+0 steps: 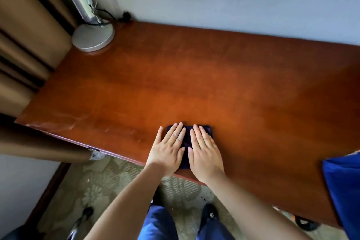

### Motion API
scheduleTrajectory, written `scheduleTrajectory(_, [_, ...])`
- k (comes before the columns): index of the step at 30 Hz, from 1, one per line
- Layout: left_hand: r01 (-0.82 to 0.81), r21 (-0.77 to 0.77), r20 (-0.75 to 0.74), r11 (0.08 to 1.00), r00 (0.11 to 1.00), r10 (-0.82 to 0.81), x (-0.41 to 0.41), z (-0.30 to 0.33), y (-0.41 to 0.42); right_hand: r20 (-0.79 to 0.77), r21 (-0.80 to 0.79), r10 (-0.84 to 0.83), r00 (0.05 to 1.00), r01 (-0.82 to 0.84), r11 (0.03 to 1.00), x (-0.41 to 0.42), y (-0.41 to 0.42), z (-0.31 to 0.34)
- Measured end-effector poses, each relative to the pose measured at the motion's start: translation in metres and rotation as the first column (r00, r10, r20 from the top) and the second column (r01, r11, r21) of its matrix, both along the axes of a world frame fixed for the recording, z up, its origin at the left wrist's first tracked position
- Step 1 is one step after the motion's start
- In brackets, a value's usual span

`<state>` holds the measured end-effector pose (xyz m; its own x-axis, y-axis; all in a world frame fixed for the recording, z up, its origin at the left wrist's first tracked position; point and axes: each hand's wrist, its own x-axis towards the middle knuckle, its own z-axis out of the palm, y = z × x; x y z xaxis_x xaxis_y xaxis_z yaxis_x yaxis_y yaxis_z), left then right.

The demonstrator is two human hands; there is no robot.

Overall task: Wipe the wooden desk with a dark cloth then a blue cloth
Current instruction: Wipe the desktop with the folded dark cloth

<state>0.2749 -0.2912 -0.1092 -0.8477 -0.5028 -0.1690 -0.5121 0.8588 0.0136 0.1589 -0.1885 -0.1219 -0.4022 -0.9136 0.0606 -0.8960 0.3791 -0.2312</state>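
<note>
Fingers (176,132) flat on folded dark cloth (187,138)

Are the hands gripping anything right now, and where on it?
Nothing is gripped. Left hand and right hand lie flat, pressing the folded dark cloth onto the wooden desk.

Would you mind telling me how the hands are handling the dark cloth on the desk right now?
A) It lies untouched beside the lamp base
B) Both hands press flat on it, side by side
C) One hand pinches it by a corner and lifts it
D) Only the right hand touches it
B: the left hand and the right hand lie flat with straight fingers on the dark cloth, near the front edge of the desk.
</note>
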Motion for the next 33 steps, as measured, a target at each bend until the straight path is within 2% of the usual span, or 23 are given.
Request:
scheduleTrajectory(7, [-0.041, -0.009, -0.005, 0.999, 0.999, 0.041, 0.018, 0.000, -0.038, -0.026, -0.002, 0.033, 0.999, -0.033, 0.999, 0.015, -0.040, 0.003])
scheduleTrajectory(33, [-0.228, -0.002, -0.045, 0.974, 0.973, 0.228, 0.165, -0.002, -0.196, -0.017, 0.045, 0.206, 0.978, -0.205, 0.978, 0.147, -0.224, 0.005])
